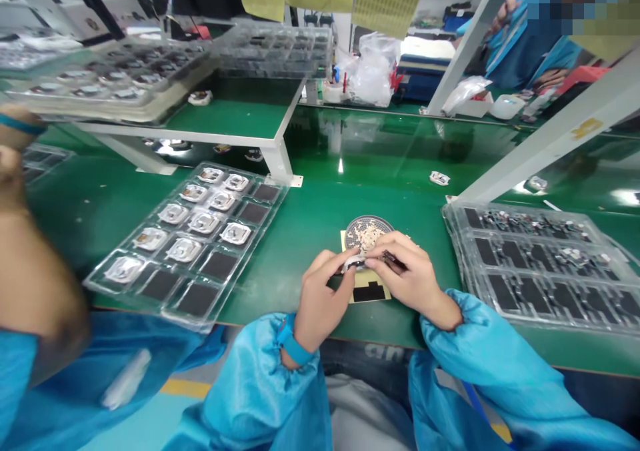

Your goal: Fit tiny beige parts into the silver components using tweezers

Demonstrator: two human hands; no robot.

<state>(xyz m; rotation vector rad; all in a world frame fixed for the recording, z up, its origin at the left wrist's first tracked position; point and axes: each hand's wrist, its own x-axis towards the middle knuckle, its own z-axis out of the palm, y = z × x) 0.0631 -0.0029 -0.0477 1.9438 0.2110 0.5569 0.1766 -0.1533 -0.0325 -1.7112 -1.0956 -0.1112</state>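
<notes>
Two hands (324, 295) hold a white piece (354, 262), long axis roughly crosswise.

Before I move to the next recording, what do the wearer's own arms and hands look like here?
The left sleeve and right sleeve are loose, shiny and bright blue, with cuffs gathered at the wrists. The left hand and right hand wear no gloves. A blue wristband circles the left wrist; none shows on the right. I see no cable or marking on either sleeve.
</notes>
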